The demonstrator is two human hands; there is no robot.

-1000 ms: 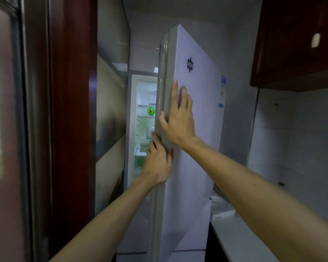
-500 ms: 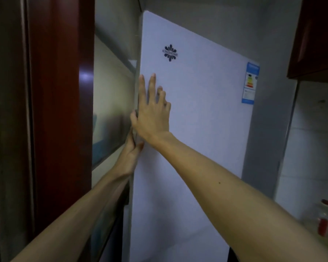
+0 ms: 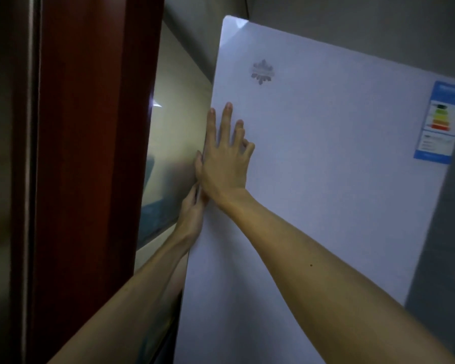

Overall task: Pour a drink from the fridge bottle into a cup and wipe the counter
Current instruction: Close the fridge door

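Note:
The white fridge door [image 3: 326, 179] fills the middle and right of the view and stands closed or nearly so; none of the inside shows. My right hand [image 3: 225, 158] lies flat on the door near its left edge, fingers spread upward. My left hand [image 3: 192, 214] is just below it, pressed along the door's left edge, its fingers partly hidden behind that edge. Neither hand holds an object. No bottle, cup or cloth is in view.
A dark red door frame [image 3: 90, 153] stands close on the left, with a pale glossy wall panel [image 3: 174, 140] between it and the fridge. A blue energy label [image 3: 441, 122] sits on the door's upper right. Grey wall [image 3: 439, 245] lies right of the fridge.
The fridge door has swung from open, with the lit shelves showing, to closed. Both hands stayed on its left edge and pushed it. The counter and bottle at lower right left the view.

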